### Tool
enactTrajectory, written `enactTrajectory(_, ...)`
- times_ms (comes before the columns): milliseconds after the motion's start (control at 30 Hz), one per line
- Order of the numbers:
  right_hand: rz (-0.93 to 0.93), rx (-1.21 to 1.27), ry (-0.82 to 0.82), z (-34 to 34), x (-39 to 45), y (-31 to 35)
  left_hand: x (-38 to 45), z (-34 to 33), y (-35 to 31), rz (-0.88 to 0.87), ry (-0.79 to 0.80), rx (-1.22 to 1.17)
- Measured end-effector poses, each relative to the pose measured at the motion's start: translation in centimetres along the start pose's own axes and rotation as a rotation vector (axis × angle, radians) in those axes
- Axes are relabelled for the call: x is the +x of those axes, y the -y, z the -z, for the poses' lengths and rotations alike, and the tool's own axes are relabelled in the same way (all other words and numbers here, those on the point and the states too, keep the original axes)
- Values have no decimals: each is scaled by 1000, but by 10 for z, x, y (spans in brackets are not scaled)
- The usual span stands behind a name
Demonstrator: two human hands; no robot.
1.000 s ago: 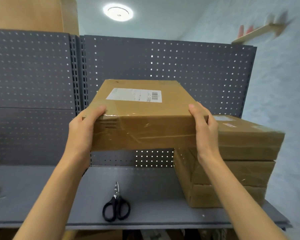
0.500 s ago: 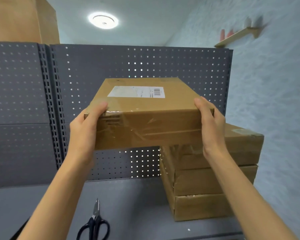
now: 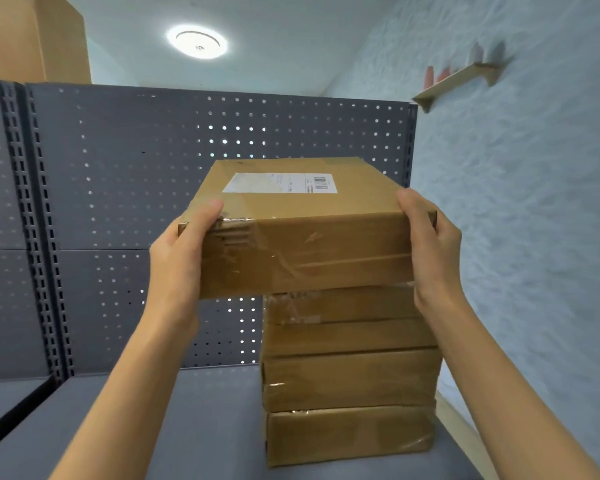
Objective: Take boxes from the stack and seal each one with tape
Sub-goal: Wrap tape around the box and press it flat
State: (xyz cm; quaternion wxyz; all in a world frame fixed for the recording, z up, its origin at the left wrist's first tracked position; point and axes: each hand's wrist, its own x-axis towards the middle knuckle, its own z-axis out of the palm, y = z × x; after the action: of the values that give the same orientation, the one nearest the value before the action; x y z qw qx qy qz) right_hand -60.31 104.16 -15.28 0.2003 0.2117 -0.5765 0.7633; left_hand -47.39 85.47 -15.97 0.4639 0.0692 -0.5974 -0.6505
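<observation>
A: Nearest first. Left hand (image 3: 179,261) grips the box (image 3: 305,237) at its near-left corner, thumb on top. Right hand (image 3: 430,252) clamps the near-right edge, fingers hidden behind. Box is in the air, tilted a bit, w/ its right part over the stack (image 3: 349,375).

B: Risk?

A: Slip, I'd guess. Glossy tape (image 3: 243,251) sits right under the left thumb, and both grips are on the near corners only, so the far end could dip.

B: And the stack?

A: Three boxes on the shelf (image 3: 205,427), edges not flush. Clip the top one w/ the box in hand and it may shift toward the wall (image 3: 516,237).

B: Further back?

A: Pegboard (image 3: 136,202) close behind; far edge could knock it.
</observation>
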Motion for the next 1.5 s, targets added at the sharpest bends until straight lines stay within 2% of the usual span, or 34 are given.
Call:
enactTrajectory(167, -32, -26, -68, 27, 14, -8, -9, -30, 8, 2, 50, -6)
enactTrajectory(433, -90, -55, -84, 50, 23, -15, -14, -54, 20, 21, 79, 8)
enactTrajectory(967, -160, -42, -62, 43, 46, -31, 10, -63, 33, 58, 140, 68)
enactTrajectory(1233, -152, -93, -50, 41, 54, -36, 24, -68, 40, 133, 102, 76)
enactTrajectory(1500, -157, -105, -13, 44, 55, -37, 22, -68, 41, 130, 111, 65)
